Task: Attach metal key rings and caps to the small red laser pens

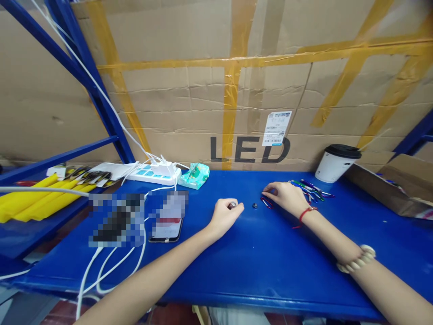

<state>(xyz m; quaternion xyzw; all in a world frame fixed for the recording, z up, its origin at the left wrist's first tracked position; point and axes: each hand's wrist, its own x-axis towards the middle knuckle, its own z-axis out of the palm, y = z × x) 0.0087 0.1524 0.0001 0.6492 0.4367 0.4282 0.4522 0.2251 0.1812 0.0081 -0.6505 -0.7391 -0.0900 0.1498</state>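
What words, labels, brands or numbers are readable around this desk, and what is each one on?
"LED": big dark letters on the cardboard behind the desk.
White label on that cardboard, overlapping the "D": print too small to read.
Phone screen: too blurred to read.
Green packet: any print is too small to read.
No other text is readable.
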